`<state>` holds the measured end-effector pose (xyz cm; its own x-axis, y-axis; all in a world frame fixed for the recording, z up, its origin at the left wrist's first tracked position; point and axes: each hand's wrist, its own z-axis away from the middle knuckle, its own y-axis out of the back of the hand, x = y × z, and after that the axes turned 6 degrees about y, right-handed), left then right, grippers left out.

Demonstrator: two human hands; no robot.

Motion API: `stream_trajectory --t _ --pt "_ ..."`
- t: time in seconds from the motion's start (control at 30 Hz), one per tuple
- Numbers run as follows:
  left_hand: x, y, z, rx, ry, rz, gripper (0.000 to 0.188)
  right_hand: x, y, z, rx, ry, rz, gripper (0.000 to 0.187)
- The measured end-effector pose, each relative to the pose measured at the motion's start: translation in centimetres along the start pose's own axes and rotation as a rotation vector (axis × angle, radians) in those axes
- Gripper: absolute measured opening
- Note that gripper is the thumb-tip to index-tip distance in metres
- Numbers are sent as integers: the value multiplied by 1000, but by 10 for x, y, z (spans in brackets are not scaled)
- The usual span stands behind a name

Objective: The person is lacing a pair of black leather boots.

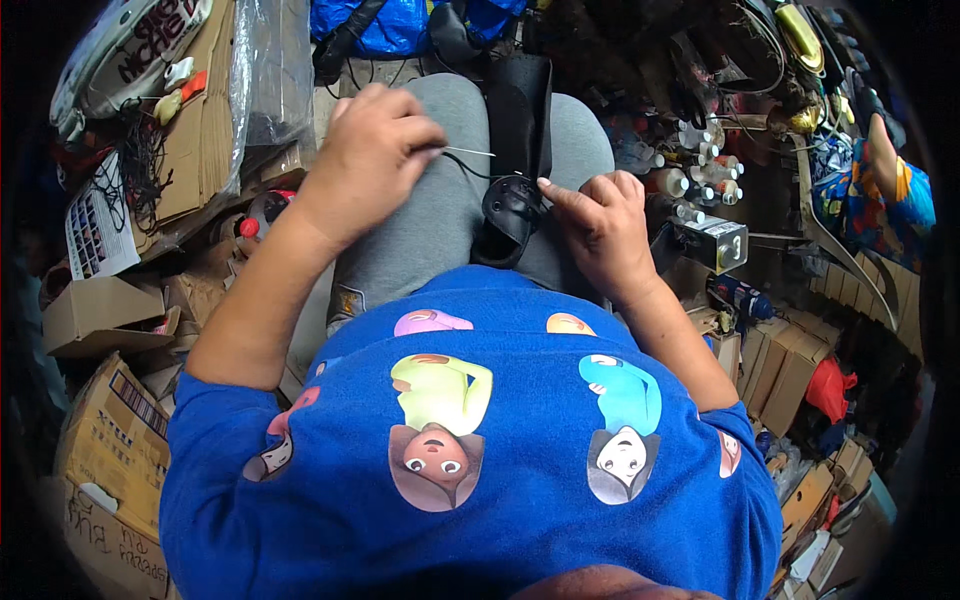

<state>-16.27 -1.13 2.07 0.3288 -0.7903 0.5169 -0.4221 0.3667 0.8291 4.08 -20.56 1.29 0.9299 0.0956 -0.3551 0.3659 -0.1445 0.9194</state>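
Observation:
A black shoe [508,212] rests on my lap between my thighs, its rounded end towards me. Its long dark part [520,110] stretches away between my knees. Raised over my left thigh, my left hand [378,145] is closed in a pinch on a thin, pale, needle-like piece [470,151] that points right. A black cord [465,165] runs from near those fingers to the shoe. My right hand [607,222] is at the shoe's right edge, index finger stretched onto it and the other fingers curled. Its thumb is hidden.
Flattened cardboard [205,130] and clear plastic sheeting [275,90] are at the left. Several small bottles [700,165] and a metal tin [718,245] stand right of my knees. Cardboard boxes [115,430] lie at the lower left. Another person's foot [883,155] shows at far right.

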Motion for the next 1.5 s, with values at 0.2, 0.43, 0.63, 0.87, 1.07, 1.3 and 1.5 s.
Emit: stream_trajectory --t 0.2,0.43,0.63,0.87,1.07,1.3,1.5 --pt "17 9 25 -139 116 26 18 -5 -4 6 -15 36 49 42" --pt "29 -15 22 -80 109 -65 16 -2 3 3 -39 9 -74 42" --pt "19 -29 -3 -50 30 235 25 30 23 -9 -202 -86 -288 39" --pt "14 -37 -7 -102 10 207 29 48 24 -20 -250 -152 -487 37" --pt "12 -36 -9 -139 10 212 29 47 27 -28 -274 -127 -441 38" --pt "12 -33 -11 -228 49 200 33 48 27 -31 -277 -119 -421 39" --pt "9 -35 -11 -179 -13 200 35 48 26 -34 -298 -109 -405 38"
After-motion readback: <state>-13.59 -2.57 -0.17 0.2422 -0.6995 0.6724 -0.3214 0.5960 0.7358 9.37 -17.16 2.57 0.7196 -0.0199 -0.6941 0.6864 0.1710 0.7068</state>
